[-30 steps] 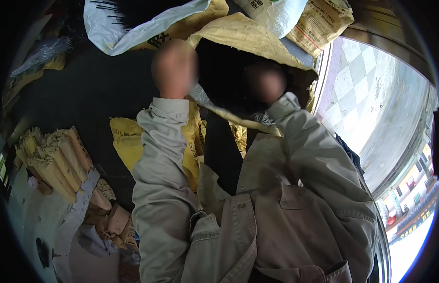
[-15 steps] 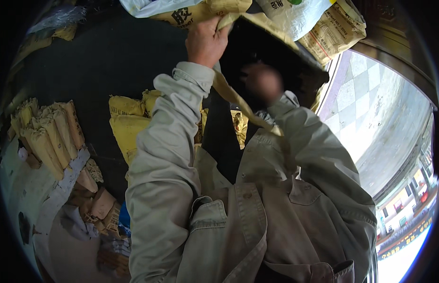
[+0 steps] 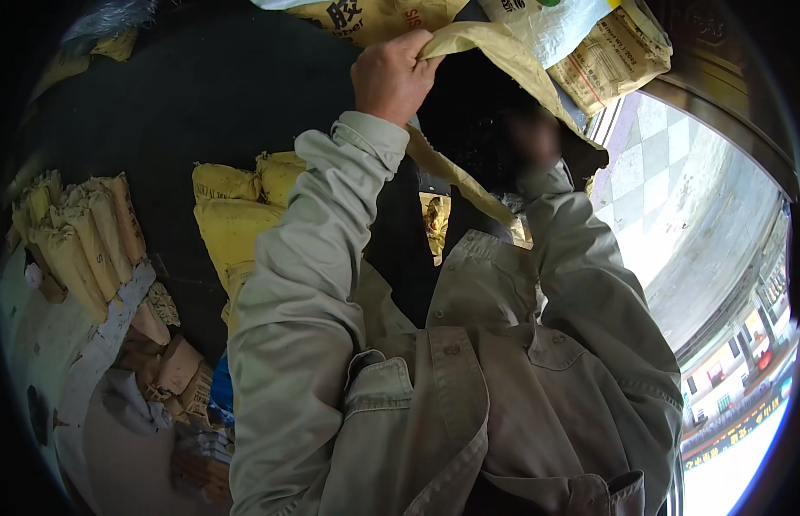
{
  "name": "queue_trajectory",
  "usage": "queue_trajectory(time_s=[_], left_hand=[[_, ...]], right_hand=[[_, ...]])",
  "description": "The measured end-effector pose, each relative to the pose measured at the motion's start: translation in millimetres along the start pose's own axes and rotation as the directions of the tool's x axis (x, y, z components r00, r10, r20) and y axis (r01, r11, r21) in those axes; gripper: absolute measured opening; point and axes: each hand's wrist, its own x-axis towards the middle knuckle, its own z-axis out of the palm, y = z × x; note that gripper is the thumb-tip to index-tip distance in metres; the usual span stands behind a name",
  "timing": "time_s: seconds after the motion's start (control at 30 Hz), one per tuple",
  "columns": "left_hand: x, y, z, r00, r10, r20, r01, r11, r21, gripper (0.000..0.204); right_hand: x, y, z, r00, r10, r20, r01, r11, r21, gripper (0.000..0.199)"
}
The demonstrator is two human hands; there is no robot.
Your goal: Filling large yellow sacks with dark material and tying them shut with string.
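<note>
My left hand (image 3: 391,76) is raised high and grips the upper edge of a yellow woven sack (image 3: 495,60), pinching the fabric in a fist. The sack's mouth hangs open, dark inside, and its lower lip runs down towards my chest. My right hand (image 3: 533,138) sits inside or under that opening, blurred and in shadow, and it appears to hold the sack's right side. Both arms wear a pale khaki jacket (image 3: 452,378).
More printed yellow and white sacks (image 3: 606,52) hang or lie stacked above. Filled yellow sacks (image 3: 232,215) lie on the dark floor at the left, with paper-wrapped bundles (image 3: 82,232) and cardboard scraps (image 3: 172,370) beyond. A tiled floor (image 3: 667,189) opens to the right.
My left hand has gone up from chest height to the sack's top edge and taken hold of it. The sack's mouth is wider open now. My right hand has stayed in place.
</note>
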Motion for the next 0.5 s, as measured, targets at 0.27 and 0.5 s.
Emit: queue_trajectory(time_s=[0.27,0.5], left_hand=[[-0.3,-11.9,2.0,0.997,-0.068,-0.020,0.068,0.998,0.009,0.011],[-8.2,-6.0,-1.8,1.000,-0.003,0.000,0.003,0.998,-0.060,0.011]], right_hand=[[-13.6,-68.3,17.2,0.945,-0.004,0.326,0.014,1.000,-0.027,0.049],[-17.1,3.3,37.1,0.918,0.321,0.233,-0.396,0.757,0.520,0.043]])
